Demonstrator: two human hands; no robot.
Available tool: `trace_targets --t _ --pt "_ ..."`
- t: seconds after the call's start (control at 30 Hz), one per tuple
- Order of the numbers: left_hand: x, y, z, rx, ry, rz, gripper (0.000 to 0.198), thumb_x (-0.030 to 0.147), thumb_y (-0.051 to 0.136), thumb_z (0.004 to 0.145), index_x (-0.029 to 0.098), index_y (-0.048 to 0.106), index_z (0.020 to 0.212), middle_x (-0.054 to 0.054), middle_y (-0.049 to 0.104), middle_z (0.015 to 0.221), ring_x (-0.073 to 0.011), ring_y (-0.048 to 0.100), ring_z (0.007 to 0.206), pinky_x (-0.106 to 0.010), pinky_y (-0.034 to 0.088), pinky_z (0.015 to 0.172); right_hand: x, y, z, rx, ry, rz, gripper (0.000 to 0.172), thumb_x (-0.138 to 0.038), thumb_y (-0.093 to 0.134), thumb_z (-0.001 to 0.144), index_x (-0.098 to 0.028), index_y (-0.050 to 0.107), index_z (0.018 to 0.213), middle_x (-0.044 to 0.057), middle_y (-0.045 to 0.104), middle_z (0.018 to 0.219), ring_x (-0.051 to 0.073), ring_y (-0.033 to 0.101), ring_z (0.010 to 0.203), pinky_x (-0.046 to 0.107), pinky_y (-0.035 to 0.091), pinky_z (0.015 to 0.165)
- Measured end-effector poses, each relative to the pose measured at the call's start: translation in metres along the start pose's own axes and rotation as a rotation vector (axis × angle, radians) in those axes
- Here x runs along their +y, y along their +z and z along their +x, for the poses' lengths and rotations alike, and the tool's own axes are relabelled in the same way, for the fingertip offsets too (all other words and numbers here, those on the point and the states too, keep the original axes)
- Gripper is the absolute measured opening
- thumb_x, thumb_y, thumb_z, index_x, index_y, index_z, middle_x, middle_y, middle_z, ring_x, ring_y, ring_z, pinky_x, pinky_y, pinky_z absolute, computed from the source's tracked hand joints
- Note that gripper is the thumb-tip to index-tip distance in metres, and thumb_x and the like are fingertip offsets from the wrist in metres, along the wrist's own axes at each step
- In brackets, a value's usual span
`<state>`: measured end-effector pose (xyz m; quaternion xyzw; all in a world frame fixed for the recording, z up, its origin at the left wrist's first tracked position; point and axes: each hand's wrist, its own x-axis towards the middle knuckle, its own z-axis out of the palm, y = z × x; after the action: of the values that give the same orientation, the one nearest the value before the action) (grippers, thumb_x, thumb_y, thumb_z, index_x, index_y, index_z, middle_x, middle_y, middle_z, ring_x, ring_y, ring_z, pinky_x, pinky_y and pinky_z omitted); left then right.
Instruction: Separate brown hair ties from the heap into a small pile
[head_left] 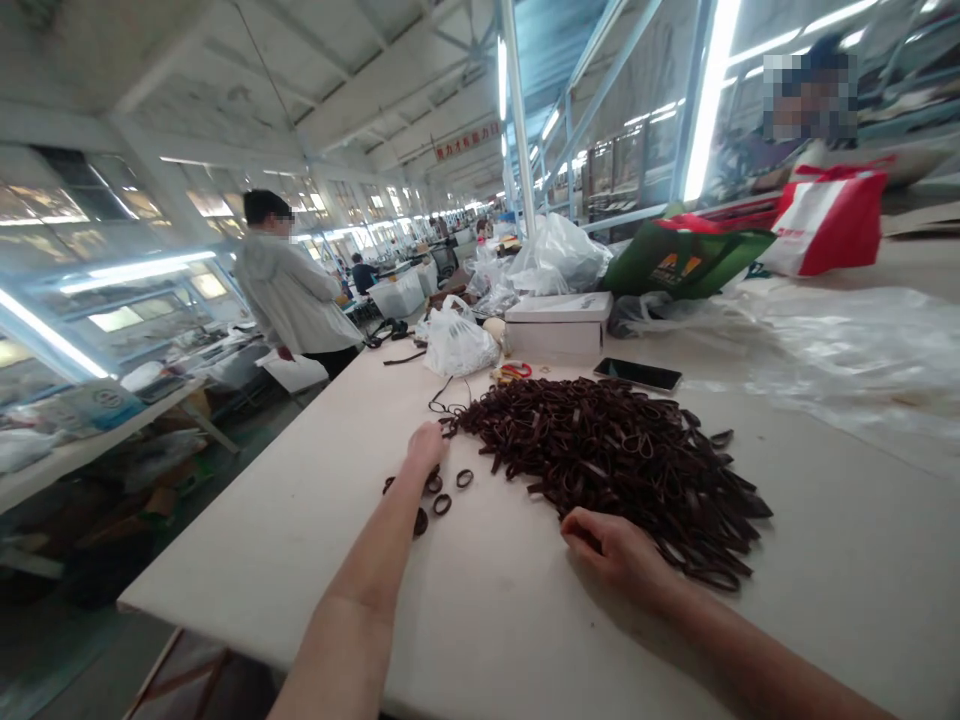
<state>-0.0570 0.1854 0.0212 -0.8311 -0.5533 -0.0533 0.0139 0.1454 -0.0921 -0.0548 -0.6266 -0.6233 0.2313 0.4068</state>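
A big heap of dark brown leather-like loops point(607, 440) lies on the white table. At the heap's left tip is my left hand point(427, 447), its fingers closed; what is in them is hidden. A thin black cord point(448, 405) curls just beyond that hand. Several small dark rings point(442, 504) are scattered beside and under my left forearm. My right hand point(607, 545) is closed in a pinch against the near edge of the heap. Its fingertips meet the loops, but I cannot make out what they grip.
Behind the heap are a black phone point(637, 374), red-handled scissors point(514, 371), a white box point(559, 322) and a white plastic bag point(459, 340). Green point(686, 258) and red-and-white bags point(829, 220) stand farther back. A person point(292, 280) stands past the table's left edge.
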Motion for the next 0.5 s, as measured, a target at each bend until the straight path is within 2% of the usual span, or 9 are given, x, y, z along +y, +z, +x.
trace_targets --t 0.1,0.2,0.3,0.43,0.5 --pt "0.003 0.004 0.007 -0.001 -0.003 0.003 0.021 0.02 0.054 0.084 0.01 0.07 0.094 -0.019 0.07 0.103 -0.0242 0.063 0.099 -0.03 0.045 0.085 0.006 0.001 0.002 0.003 -0.021 0.025 0.016 -0.029 0.052 0.083 -0.02 0.065 0.078 0.0 0.065 0.071 0.016 0.057 0.065 0.026 0.04 0.062" --pt "0.006 0.001 -0.006 0.015 0.004 -0.035 0.017 0.018 0.055 0.082 0.012 0.07 0.088 -0.016 0.072 0.095 -0.0232 0.065 0.093 -0.03 0.045 0.08 0.007 0.003 0.003 -0.013 -0.019 0.018 0.018 -0.029 0.05 0.084 -0.019 0.063 0.078 0.0 0.064 0.071 0.016 0.057 0.066 0.026 0.041 0.063" --pt "0.024 0.0 -0.041 0.031 0.065 -0.134 0.015 0.023 0.054 0.083 0.016 0.067 0.086 -0.007 0.071 0.086 -0.0171 0.063 0.081 -0.026 0.044 0.073 0.003 0.004 0.003 0.016 -0.001 0.088 0.021 -0.034 0.049 0.087 -0.019 0.064 0.087 0.001 0.063 0.075 0.016 0.057 0.07 0.027 0.044 0.067" --pt "0.075 0.009 -0.109 0.035 0.3 -0.551 0.008 0.025 0.06 0.078 0.018 0.063 0.081 -0.001 0.065 0.077 -0.0126 0.056 0.07 -0.023 0.041 0.065 0.002 0.006 0.006 0.102 0.1 0.415 0.044 -0.046 0.052 0.086 -0.021 0.055 0.122 0.005 0.064 0.101 0.016 0.06 0.075 0.028 0.051 0.067" --pt "0.099 0.016 -0.136 -0.008 0.385 -0.713 0.009 0.026 0.066 0.074 0.018 0.063 0.078 0.001 0.061 0.074 -0.0119 0.053 0.069 -0.023 0.038 0.062 0.004 0.005 0.008 0.128 0.145 0.519 0.05 -0.05 0.054 0.084 -0.021 0.054 0.125 0.006 0.064 0.108 0.017 0.062 0.078 0.029 0.053 0.069"
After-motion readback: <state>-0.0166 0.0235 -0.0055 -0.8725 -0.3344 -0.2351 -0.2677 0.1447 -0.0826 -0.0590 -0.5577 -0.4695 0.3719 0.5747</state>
